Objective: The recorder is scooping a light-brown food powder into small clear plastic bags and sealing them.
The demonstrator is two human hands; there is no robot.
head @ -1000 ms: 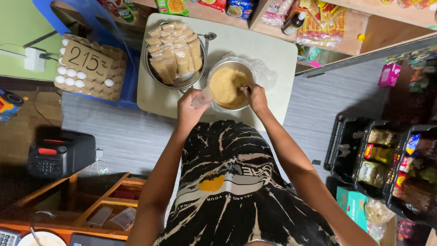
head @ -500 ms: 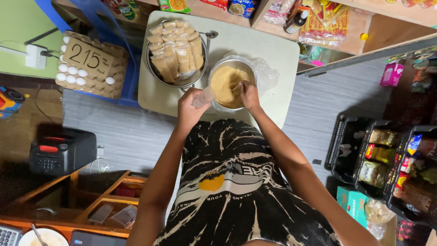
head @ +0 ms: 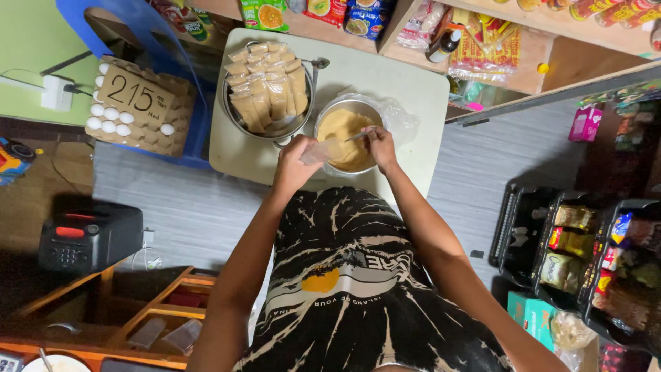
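Over a round metal bowl of tan powder (head: 344,131) on the pale table (head: 413,83) — left hand (head: 297,164) pinching a small clear plastic bag (head: 323,149), right hand (head: 379,143) gripping a spoon (head: 358,136) — beside a metal basin of filled packets (head: 267,93).

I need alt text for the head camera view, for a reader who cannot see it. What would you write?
Seen from above, a person's left hand holds a small clear bag over a metal bowl of tan powder while the right hand holds a spoon in it. Beside it on the pale table a second bowl holds filled packets.
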